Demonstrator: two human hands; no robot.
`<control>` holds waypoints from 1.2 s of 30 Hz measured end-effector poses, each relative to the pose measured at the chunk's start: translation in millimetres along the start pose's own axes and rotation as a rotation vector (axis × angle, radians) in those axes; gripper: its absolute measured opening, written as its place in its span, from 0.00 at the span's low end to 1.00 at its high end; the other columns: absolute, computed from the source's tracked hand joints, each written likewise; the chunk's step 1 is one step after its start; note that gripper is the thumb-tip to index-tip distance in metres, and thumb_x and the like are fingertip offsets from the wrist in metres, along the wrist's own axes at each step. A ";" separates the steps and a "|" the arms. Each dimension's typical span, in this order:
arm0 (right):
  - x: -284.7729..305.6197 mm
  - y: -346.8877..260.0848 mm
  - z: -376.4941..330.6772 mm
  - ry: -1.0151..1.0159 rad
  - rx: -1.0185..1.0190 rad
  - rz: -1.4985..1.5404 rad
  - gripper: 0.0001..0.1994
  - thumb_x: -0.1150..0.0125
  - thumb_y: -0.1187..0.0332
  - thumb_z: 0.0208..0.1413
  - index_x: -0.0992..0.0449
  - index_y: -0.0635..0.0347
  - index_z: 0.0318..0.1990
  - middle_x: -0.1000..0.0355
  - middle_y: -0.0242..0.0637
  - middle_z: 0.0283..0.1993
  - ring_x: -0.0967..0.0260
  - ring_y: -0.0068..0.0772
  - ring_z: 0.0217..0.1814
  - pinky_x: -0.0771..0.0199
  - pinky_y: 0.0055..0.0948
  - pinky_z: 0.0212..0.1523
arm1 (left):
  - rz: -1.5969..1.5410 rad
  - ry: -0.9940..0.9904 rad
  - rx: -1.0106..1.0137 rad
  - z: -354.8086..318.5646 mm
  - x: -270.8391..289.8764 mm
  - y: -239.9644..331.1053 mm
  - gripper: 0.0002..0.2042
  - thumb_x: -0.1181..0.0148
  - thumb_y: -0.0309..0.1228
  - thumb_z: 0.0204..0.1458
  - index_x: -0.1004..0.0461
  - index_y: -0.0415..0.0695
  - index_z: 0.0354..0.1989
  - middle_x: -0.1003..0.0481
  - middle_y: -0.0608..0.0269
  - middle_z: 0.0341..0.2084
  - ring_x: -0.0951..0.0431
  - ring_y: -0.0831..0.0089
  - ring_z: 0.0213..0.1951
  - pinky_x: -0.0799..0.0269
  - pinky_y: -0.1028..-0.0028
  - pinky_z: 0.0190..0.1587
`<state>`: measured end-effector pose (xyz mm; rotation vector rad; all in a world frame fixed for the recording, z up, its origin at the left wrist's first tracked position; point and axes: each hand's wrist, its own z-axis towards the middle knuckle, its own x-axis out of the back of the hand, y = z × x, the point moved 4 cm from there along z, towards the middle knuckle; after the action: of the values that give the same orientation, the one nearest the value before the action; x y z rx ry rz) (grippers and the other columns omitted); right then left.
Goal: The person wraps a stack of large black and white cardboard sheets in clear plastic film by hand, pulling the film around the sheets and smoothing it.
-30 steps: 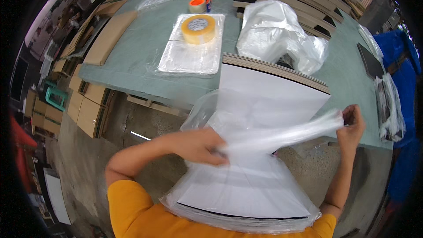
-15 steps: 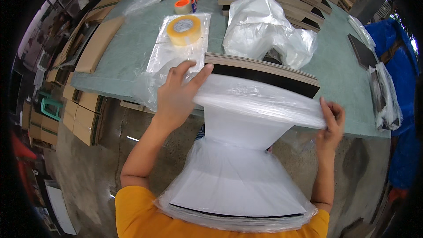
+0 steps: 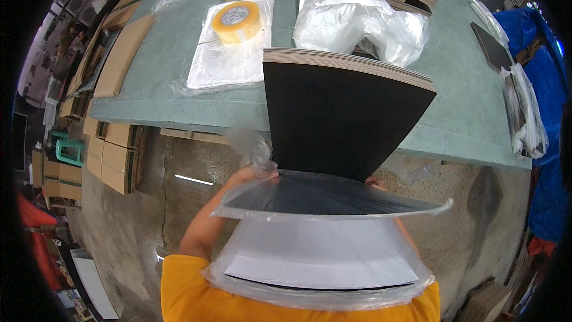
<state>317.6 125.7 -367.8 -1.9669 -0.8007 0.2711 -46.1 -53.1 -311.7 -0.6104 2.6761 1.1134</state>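
Black board (image 3: 345, 113) between left hand (image 3: 255, 174) and right hand (image 3: 375, 183), far end over surface (image 3: 149, 77); fingers (image 3: 272, 173) partly hidden, closure indeterminable.

Black panel (image 3: 345, 113) overlapped table's (image 3: 155, 77) near edge, lower part inside clear plastic (image 3: 328, 198); left hand (image 3: 256, 174) touched plastic beside panel, right hand (image 3: 374, 183) mostly hidden; yellowish tape roll (image 3: 236, 22) lay back from near edge

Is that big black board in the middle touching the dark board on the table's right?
Apart: the head view shows a wide stretch of green tabletop between the black board and the dark board.
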 end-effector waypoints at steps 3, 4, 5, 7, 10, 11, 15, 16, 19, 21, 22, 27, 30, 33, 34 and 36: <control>-19.8 -52.5 -23.9 0.201 -0.192 -0.417 0.05 0.53 0.77 0.40 0.30 0.62 0.26 0.32 0.38 0.25 0.36 0.30 0.30 0.37 0.28 0.34 | 0.834 0.118 0.027 -18.5 -18.5 42.4 0.13 0.40 0.34 0.42 0.28 0.42 0.35 0.29 0.62 0.32 0.28 0.70 0.34 0.35 0.72 0.37; -0.9 -71.7 -30.0 0.210 0.045 -0.579 0.06 0.52 0.75 0.42 0.29 0.62 0.29 0.31 0.38 0.27 0.35 0.30 0.31 0.36 0.29 0.34 | 1.162 0.152 -0.198 -20.7 -9.7 48.9 0.12 0.41 0.33 0.43 0.28 0.42 0.35 0.28 0.61 0.31 0.28 0.67 0.33 0.34 0.70 0.36; 14.6 -90.7 -35.1 0.198 0.290 -0.743 0.07 0.51 0.73 0.45 0.28 0.63 0.31 0.30 0.38 0.28 0.34 0.31 0.31 0.36 0.30 0.34 | 1.470 0.194 -0.427 -27.0 -1.5 49.9 0.12 0.42 0.33 0.44 0.29 0.41 0.35 0.28 0.60 0.29 0.27 0.65 0.31 0.33 0.69 0.36; 18.0 -191.5 -77.9 0.170 0.155 -0.294 0.09 0.55 0.70 0.49 0.28 0.64 0.30 0.30 0.37 0.28 0.33 0.29 0.32 0.35 0.29 0.34 | 1.215 0.129 -0.430 -91.7 -50.1 118.5 0.11 0.44 0.31 0.45 0.29 0.42 0.37 0.29 0.53 0.28 0.28 0.59 0.36 0.33 0.67 0.35; -14.8 -264.2 -157.9 -0.941 0.616 0.148 0.22 0.56 0.53 0.53 0.31 0.67 0.42 0.34 0.48 0.44 0.37 0.43 0.48 0.42 0.39 0.48 | 0.743 -1.007 -0.410 -174.8 -130.2 157.7 0.13 0.44 0.32 0.45 0.30 0.42 0.39 0.28 0.55 0.34 0.29 0.63 0.39 0.34 0.69 0.40; -41.6 -278.3 -177.1 -1.454 0.768 0.121 0.26 0.57 0.51 0.53 0.33 0.66 0.47 0.38 0.52 0.51 0.42 0.47 0.55 0.48 0.43 0.54 | 0.637 -1.411 -0.412 -187.6 -148.8 154.5 0.14 0.43 0.33 0.44 0.30 0.42 0.39 0.29 0.55 0.35 0.30 0.64 0.39 0.35 0.70 0.41; -100.2 -217.6 -142.8 -1.156 0.588 -0.286 0.31 0.58 0.48 0.52 0.45 0.62 0.56 0.52 0.47 0.61 0.63 0.45 0.66 0.63 0.42 0.61 | 0.811 -0.843 -0.407 -101.5 -141.1 80.6 0.14 0.45 0.37 0.47 0.31 0.42 0.39 0.29 0.58 0.35 0.30 0.68 0.38 0.35 0.71 0.40; -99.6 -179.8 -117.5 -0.970 0.410 -0.473 0.32 0.60 0.45 0.52 0.45 0.63 0.56 0.52 0.48 0.61 0.62 0.46 0.65 0.62 0.42 0.61 | 0.930 -0.599 -0.415 -68.6 -122.3 57.2 0.13 0.46 0.37 0.48 0.31 0.41 0.37 0.30 0.59 0.35 0.30 0.72 0.38 0.35 0.71 0.39; -88.4 -128.5 -63.9 -0.676 0.208 -0.750 0.36 0.67 0.40 0.51 0.44 0.65 0.55 0.51 0.51 0.60 0.56 0.47 0.63 0.57 0.38 0.60 | 0.925 -0.309 -0.329 -20.3 -93.8 37.4 0.15 0.48 0.41 0.49 0.31 0.41 0.36 0.29 0.62 0.34 0.32 0.71 0.40 0.38 0.72 0.42; -99.7 -180.0 -61.9 -0.814 0.196 -0.762 0.34 0.63 0.42 0.51 0.42 0.66 0.54 0.46 0.52 0.57 0.51 0.46 0.61 0.53 0.36 0.59 | 0.836 -0.387 -0.549 -4.3 -117.3 51.5 0.16 0.50 0.42 0.49 0.31 0.41 0.35 0.29 0.62 0.33 0.32 0.71 0.40 0.39 0.73 0.44; -110.3 -205.5 -67.5 -0.877 0.178 -0.758 0.33 0.61 0.43 0.52 0.41 0.66 0.53 0.44 0.52 0.55 0.49 0.46 0.59 0.51 0.34 0.58 | 0.930 -0.301 -0.651 -19.9 -147.1 92.3 0.16 0.52 0.42 0.51 0.31 0.41 0.37 0.31 0.60 0.32 0.33 0.70 0.41 0.40 0.72 0.46; -101.0 -288.4 -75.0 -0.506 0.367 0.061 0.09 0.42 0.68 0.47 0.27 0.64 0.33 0.29 0.30 0.31 0.35 0.19 0.32 0.34 0.21 0.34 | 0.339 -0.473 -0.846 -81.9 -193.5 206.4 0.32 0.49 0.51 0.46 0.44 0.39 0.53 0.37 0.57 0.47 0.36 0.71 0.47 0.42 0.71 0.50; -88.6 -293.1 -79.8 -0.458 0.399 0.207 0.11 0.38 0.73 0.42 0.28 0.63 0.35 0.30 0.30 0.32 0.35 0.19 0.35 0.35 0.22 0.35 | 0.294 -0.375 -0.741 -83.5 -171.3 203.1 0.31 0.38 0.37 0.40 0.44 0.41 0.52 0.32 0.58 0.38 0.32 0.76 0.40 0.37 0.76 0.43; -79.9 -263.9 -71.7 -0.538 0.214 -0.110 0.17 0.35 0.74 0.37 0.30 0.65 0.38 0.30 0.33 0.36 0.35 0.23 0.39 0.36 0.25 0.41 | 0.298 -0.175 -0.705 -82.8 -152.8 202.2 0.26 0.36 0.27 0.38 0.40 0.42 0.48 0.30 0.66 0.24 0.31 0.83 0.29 0.37 0.83 0.33; -75.5 -261.6 -68.7 -0.521 0.292 -0.053 0.18 0.35 0.73 0.38 0.31 0.65 0.39 0.31 0.34 0.37 0.35 0.23 0.41 0.36 0.26 0.43 | 0.366 -0.178 -0.720 -83.1 -150.3 201.4 0.26 0.36 0.28 0.38 0.39 0.42 0.47 0.30 0.66 0.25 0.31 0.83 0.29 0.37 0.83 0.32; -71.7 -264.8 -68.4 -0.486 0.447 0.061 0.20 0.36 0.71 0.40 0.32 0.66 0.42 0.32 0.35 0.40 0.36 0.24 0.44 0.37 0.27 0.46 | 0.499 -0.182 -0.750 -81.7 -144.8 196.9 0.25 0.36 0.28 0.38 0.38 0.42 0.46 0.30 0.66 0.25 0.32 0.84 0.29 0.37 0.83 0.32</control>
<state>185.0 118.1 -118.2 -1.5162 -0.8909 0.9087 -2.3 57.8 -83.2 0.1054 2.2460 2.2083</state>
